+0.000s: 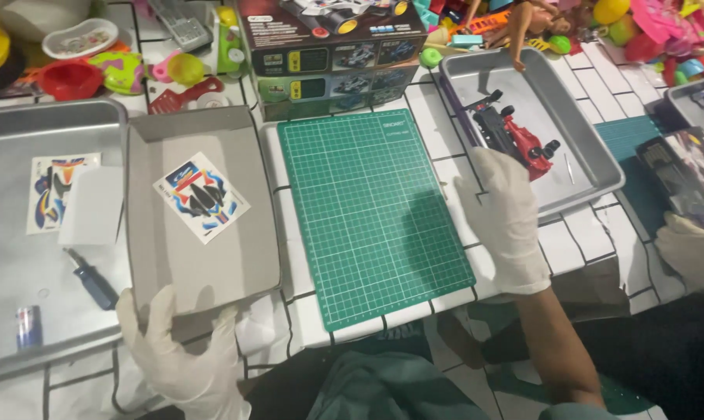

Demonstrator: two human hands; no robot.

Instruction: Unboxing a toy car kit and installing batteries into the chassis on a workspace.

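Note:
My left hand (182,354), in a white glove, grips the near edge of a shallow grey cardboard box lid (235,257). A colourful sticker sheet (201,196) lies inside the lid. My right hand (506,218), also gloved, reaches into a metal tray (593,163) at the right and touches a red and black toy car (515,134); I cannot see whether the fingers have closed on the car. A green cutting mat (367,210) lies between the two hands on the white tiled table.
A second metal tray (48,124) at left holds another sticker sheet (56,190), a blue screwdriver (94,281) and a small battery (28,327). Stacked toy-car boxes (332,54) stand behind the mat. Another person's gloved hand (692,253) works at the right edge. Plastic toys crowd the far side.

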